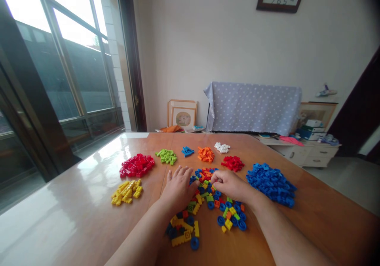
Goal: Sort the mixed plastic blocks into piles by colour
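I watched from far away as two hands worked on the shiny brown worktop (97, 222). The mixed blocks (210, 198) lay in a messy patch in the near middle, between and under the arms. The left hand (179, 185) was spread out, palm down, at the patch's left side. The right hand (228, 183) had its fingers curled over the far right part — I couldn't tell if it pinched a block.

Things could get muddled, I thought. The big blue pile (270, 183) sat just right of the right arm, so a wide swing could knock blue bits into the mix. The small red pile (233, 163) was just past the right hand, and a bump could spill it. Some blue round pieces (242, 225) might roll if nudged — and the left arm could drag the near blocks along.
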Tool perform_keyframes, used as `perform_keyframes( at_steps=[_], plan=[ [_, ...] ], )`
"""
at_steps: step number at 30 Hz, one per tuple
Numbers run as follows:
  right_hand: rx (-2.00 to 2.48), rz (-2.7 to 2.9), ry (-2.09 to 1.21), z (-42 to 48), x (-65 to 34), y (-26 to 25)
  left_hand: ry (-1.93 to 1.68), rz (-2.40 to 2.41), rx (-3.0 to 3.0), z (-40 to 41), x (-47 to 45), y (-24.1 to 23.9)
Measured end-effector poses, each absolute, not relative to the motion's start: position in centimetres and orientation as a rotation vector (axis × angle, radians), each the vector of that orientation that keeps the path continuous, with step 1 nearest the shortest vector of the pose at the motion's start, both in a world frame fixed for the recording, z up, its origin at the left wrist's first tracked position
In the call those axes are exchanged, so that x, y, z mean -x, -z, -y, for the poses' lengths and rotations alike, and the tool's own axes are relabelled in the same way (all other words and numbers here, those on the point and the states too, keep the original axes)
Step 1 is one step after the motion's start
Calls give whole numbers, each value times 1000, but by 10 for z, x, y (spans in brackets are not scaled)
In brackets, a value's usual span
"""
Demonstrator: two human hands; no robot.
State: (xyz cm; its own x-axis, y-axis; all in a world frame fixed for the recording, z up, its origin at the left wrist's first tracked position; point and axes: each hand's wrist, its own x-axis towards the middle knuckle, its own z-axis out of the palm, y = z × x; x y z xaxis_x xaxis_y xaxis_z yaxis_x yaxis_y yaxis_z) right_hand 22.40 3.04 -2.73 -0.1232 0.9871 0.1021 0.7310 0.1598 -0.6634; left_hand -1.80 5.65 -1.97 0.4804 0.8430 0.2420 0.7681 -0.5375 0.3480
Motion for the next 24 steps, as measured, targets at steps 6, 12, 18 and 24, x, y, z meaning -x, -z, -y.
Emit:
perform_keyframes(
  at_steps=[6,12,18,24],
  plan=[
    [1576,2104,-763,-19,-217,22,-639,-1431,-2500,-56,27,1],
    [1593,2168,-761,-17,-211,24,-576,-1425,-2484,-45,27,-14],
    [1596,2131,-748,-17,-207,26,-579,-1483,-2367,-44,31,-20],
    [1588,2104,-764,-18,-205,27,-680,-1495,-2294,-48,36,-17]
  ],
)
